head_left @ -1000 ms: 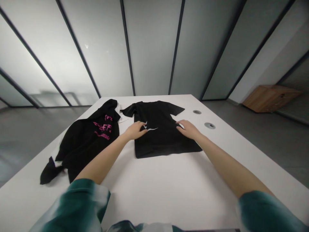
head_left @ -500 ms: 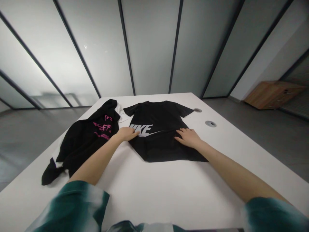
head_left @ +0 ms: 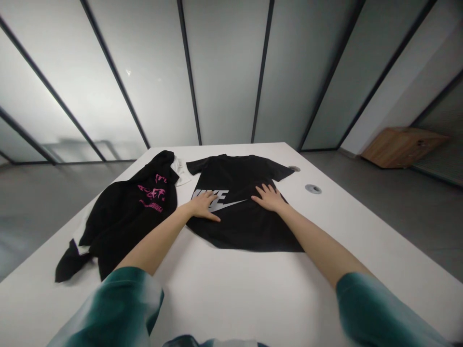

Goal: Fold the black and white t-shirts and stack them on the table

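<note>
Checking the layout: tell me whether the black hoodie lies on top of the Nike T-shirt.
No, the black hoodie lies left of the black Nike T-shirt on the white table.

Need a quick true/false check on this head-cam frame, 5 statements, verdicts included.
1. The left hand lies flat on the black T-shirt, on its pale print. True.
2. The right hand grips the black hoodie. False: it lies flat on the T-shirt, fingers spread, well away from the hoodie.
3. The hoodie lies to the left of the T-shirt on the white table. True.
4. The hoodie's lettering is green. False: it is pink.
5. The wooden box stands on the table. False: it is on the floor, off to the right beyond the table.
</note>
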Tool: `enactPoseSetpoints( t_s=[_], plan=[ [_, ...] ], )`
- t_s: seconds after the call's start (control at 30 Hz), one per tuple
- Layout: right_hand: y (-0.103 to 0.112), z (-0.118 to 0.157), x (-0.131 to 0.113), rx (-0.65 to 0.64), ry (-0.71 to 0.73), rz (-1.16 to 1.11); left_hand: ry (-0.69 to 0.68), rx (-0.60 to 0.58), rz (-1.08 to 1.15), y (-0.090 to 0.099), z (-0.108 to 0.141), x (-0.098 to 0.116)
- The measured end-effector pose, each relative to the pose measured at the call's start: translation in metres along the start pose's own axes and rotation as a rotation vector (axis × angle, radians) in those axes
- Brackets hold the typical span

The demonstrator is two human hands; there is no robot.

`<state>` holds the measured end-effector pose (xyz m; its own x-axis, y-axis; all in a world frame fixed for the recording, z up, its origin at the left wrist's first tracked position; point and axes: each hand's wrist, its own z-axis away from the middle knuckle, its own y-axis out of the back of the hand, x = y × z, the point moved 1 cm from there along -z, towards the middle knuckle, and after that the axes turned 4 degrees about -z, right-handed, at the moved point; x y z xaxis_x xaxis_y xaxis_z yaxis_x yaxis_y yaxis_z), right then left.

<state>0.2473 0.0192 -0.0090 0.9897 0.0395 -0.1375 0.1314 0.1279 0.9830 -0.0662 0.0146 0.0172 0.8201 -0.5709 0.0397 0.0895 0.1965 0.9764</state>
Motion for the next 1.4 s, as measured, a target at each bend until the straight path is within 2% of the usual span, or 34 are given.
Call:
enactPoseSetpoints(
  t_s=[0.1,0.23,0.3,0.4,0.43,0.47,0.5,0.6,0.67,0.7,0.77,0.87,0.97,1.07,1.17,1.27,1.33,1.4],
  plan=[
    [0.000,-0.010,0.009,0.014,0.018,0.002,-0.062,-0.063,0.008,0.000,0.017,-0.004],
    [0.002,-0.019,0.017,0.046,0.009,0.016,-0.147,-0.059,0.112,0.013,0.051,0.001],
    [0.001,-0.020,0.018,0.071,0.011,0.024,-0.176,-0.182,0.231,0.020,0.066,0.005],
    [0.001,-0.017,0.017,0.104,0.038,0.039,-0.182,-0.484,0.440,0.028,0.077,0.006],
    [0.002,-0.016,0.016,0.121,0.049,0.047,-0.163,-0.508,0.487,0.030,0.077,0.005],
    [0.004,-0.014,0.014,0.145,0.058,0.053,-0.130,-0.463,0.506,0.032,0.074,0.004],
    [0.005,-0.012,0.012,0.176,0.060,0.057,-0.084,-0.352,0.493,0.033,0.068,0.002],
    [0.008,-0.010,0.005,0.235,0.014,0.037,0.040,0.083,0.320,0.032,0.038,-0.003],
    [0.007,-0.010,0.000,0.187,-0.017,0.015,0.074,0.241,0.199,0.025,0.014,-0.002],
    [0.006,-0.010,-0.003,0.146,-0.021,0.009,0.085,0.265,0.153,0.020,0.001,-0.001],
    [0.002,-0.009,-0.006,0.083,-0.011,0.006,0.119,0.266,0.088,0.010,-0.020,0.003],
    [-0.004,-0.002,-0.011,0.068,0.013,0.019,0.163,0.211,0.049,-0.003,-0.040,0.006],
    [-0.009,0.012,-0.017,0.034,0.023,0.026,0.183,0.142,0.027,-0.012,-0.042,0.004],
    [-0.009,0.025,-0.021,-0.010,0.009,0.023,0.177,0.103,0.006,-0.016,-0.034,0.001],
    [-0.001,0.031,-0.021,-0.001,0.014,0.023,0.157,0.098,-0.014,-0.011,-0.022,0.002],
    [0.012,0.025,-0.015,0.050,0.064,0.003,0.144,0.094,-0.051,0.003,-0.014,0.009],
    [0.018,0.017,-0.011,0.100,0.117,-0.008,0.182,0.077,-0.069,0.013,-0.013,0.014],
    [0.019,0.009,-0.008,0.161,0.135,-0.003,0.257,0.117,-0.077,0.018,-0.017,0.017]
  ],
)
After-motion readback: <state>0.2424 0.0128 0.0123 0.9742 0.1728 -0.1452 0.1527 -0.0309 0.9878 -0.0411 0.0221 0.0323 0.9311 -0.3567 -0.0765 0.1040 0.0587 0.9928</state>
